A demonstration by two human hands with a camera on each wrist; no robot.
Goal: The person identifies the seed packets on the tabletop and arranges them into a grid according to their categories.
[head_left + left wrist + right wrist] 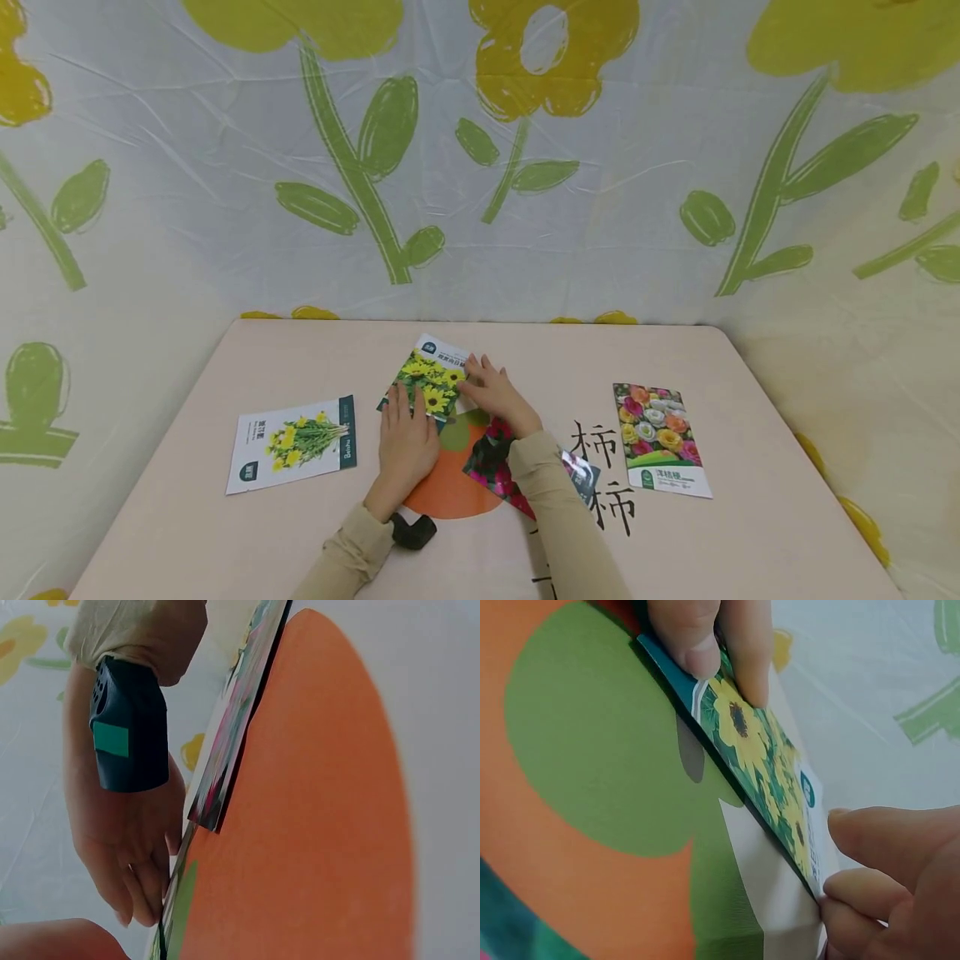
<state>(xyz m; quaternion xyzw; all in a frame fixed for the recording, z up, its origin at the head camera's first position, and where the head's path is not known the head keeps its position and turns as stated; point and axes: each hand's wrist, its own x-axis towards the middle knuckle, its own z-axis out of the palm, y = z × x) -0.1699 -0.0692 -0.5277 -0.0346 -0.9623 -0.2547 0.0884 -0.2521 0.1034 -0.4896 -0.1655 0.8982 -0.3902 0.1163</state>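
While the left hand (407, 443) rests on the sunflower packet (431, 370), the right hand (508, 404) touches its edge.
Left fingers lie straight, slightly apart; right thumb and fingers stand apart.

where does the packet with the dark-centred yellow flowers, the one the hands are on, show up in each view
Head: left of centre, below mid-height, the packet lies partly under the left hand.
Left wrist: only a thin strip at lower left, nearly edge-on, beside the right hand.
Right wrist: slanting down through the middle, flowers clear.
Shared landmark: the orange-and-green print, largest in the wrist views.
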